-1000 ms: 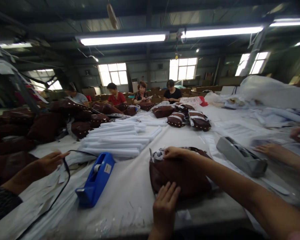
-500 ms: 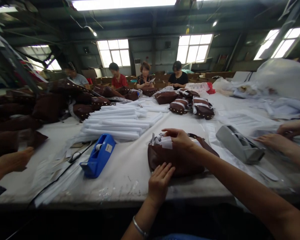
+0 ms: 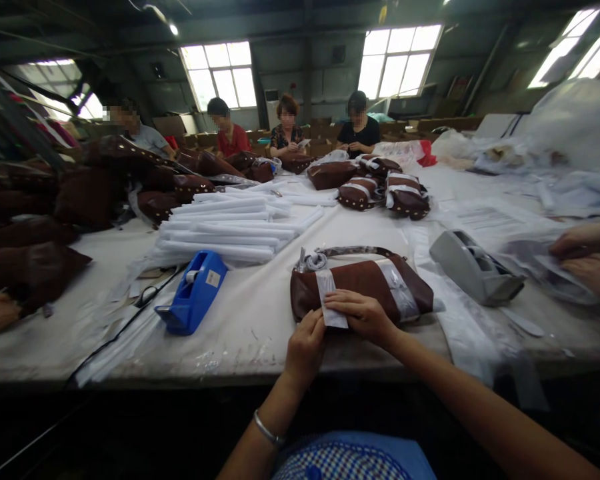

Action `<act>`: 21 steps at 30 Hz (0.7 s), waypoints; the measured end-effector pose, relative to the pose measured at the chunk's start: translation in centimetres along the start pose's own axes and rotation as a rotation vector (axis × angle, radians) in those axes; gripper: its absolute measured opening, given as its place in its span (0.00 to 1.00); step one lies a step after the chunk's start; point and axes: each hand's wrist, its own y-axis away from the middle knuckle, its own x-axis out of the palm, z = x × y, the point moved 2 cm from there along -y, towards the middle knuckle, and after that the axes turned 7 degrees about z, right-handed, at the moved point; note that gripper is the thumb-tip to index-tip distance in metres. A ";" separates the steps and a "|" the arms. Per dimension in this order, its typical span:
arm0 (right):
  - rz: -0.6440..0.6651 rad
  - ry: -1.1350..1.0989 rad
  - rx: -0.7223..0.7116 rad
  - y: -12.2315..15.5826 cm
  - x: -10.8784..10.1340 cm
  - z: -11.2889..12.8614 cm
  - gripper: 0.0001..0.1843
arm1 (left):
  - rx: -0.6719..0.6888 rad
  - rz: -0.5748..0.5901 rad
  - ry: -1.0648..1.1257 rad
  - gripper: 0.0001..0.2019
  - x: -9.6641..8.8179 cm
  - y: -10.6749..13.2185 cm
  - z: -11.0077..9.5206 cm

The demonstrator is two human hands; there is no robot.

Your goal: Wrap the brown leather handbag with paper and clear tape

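Note:
A brown leather bag (image 3: 367, 283) lies on the white table (image 3: 250, 320) in front of me, with two white paper strips wrapped across it. My left hand (image 3: 307, 347) rests at the bag's near edge, fingers curled against the lower end of the left white strip (image 3: 327, 297). My right hand (image 3: 361, 315) lies on top of the same strip, fingers pressed down on it. The bag's strap and a wad of white paper (image 3: 315, 259) sit at its far left corner.
A blue tape dispenser (image 3: 193, 293) stands to the left, a grey tape dispenser (image 3: 473, 267) to the right. Rolled white paper (image 3: 225, 230) is stacked behind. Brown bags pile up at left (image 3: 35, 227) and mid-table (image 3: 375, 190). Other people's hands (image 3: 587, 260) work at the right; several people sit at the far end.
My right hand came from the bag's far corner down to its near edge, drawing the white strip over the bag. My left hand moved up to meet it. The view tilted down.

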 end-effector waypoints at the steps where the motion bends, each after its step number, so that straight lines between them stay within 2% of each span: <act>1: -0.006 -0.001 -0.003 0.0 0.0 0.0 0.23 | -0.005 -0.004 0.000 0.17 0.0 0.0 -0.1; 7: 0.000 0.009 -0.073 0.0 -0.7 1.2 0.24 | -0.021 -0.017 -0.009 0.16 0.0 -0.1 -0.2; 11: 0.034 0.077 -0.128 1.2 -0.3 2.2 0.23 | -0.026 -0.010 0.030 0.17 0.2 -0.1 -0.1; 14: 0.029 0.147 -0.117 2.4 0.3 2.3 0.25 | -0.042 0.025 0.087 0.17 0.1 -0.1 -0.1; 18: 0.027 0.230 -0.130 3.9 1.0 1.9 0.25 | -0.096 0.025 0.090 0.22 -0.1 0.1 0.0; 21: 0.049 0.280 -0.144 4.7 1.4 1.8 0.24 | -0.024 0.011 0.013 0.27 -0.2 0.0 0.0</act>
